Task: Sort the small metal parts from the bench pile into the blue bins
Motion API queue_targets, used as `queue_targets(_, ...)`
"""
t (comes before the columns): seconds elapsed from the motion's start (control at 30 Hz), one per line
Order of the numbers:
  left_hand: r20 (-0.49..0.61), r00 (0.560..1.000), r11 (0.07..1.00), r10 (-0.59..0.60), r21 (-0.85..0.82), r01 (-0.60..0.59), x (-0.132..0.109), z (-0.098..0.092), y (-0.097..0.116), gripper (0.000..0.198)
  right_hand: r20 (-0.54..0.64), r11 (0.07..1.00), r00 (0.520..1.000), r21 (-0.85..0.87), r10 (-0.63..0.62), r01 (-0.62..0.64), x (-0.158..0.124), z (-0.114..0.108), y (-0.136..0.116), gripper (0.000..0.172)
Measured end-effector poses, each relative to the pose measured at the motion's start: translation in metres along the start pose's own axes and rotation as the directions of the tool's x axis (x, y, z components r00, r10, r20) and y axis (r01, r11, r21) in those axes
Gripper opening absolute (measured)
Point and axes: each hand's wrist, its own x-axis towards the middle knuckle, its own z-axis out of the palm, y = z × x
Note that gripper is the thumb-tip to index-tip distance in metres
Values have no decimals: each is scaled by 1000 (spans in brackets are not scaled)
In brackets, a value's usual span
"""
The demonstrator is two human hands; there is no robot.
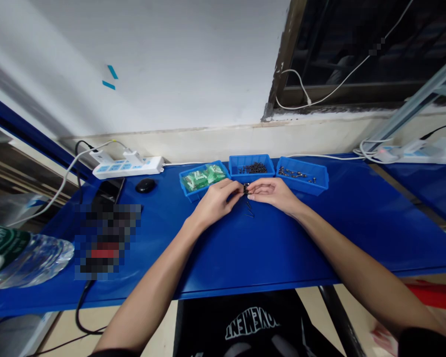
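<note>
My left hand (223, 197) and my right hand (269, 193) meet in front of the bins, fingertips pinched from both sides on a small dark metal part (246, 188). Its exact kind is too small to make out. Just below the fingers, a few thin dark screws (249, 210) lie loose on the blue table (223, 267). Behind my hands stands a blue bin (236, 163) with a heap of dark screws (257, 168). The blue bin (315, 187) to its right contains several small metal parts (295, 173). Green-and-white packets (204, 176) fill the left bin (188, 194).
A white power strip (130, 167), a black mouse (145, 185) and a phone (109, 192) are at the back left. A large water bottle (33, 258) lies at the left edge, beside a pixelated item (106, 240). Another power strip (419, 150) is at far right.
</note>
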Motion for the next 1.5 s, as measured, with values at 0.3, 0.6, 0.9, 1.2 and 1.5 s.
queue_targets(0.3, 20, 997, 995, -77, -69, 78, 0, 3, 1, 5, 79, 988, 994, 134, 71, -81, -2, 3, -9, 32)
queue_targets(0.6, 298, 954, 1000, -6, 17, 1, -4, 13, -8, 30, -232, 981, 972, 175, -45, 87, 2, -8, -2, 40)
queue_targets(0.9, 361, 932, 996, -26, 93, -8, -4, 15, -11, 26, -261, 992, 964, 100, -50, 78, 7, -8, 11, 58)
queue_targets(1.2, 318, 939, 984, -130, 158, 83, -5, 7, -16, 17, -201, 989, 979, 146, 18, 12, 2, -5, -3, 45)
queue_targets(1.5, 121, 986, 993, -112, 51, 106, -3, 4, -8, 10, -60, 1000, 998, 24, 16, -14, 2, -1, -1, 23)
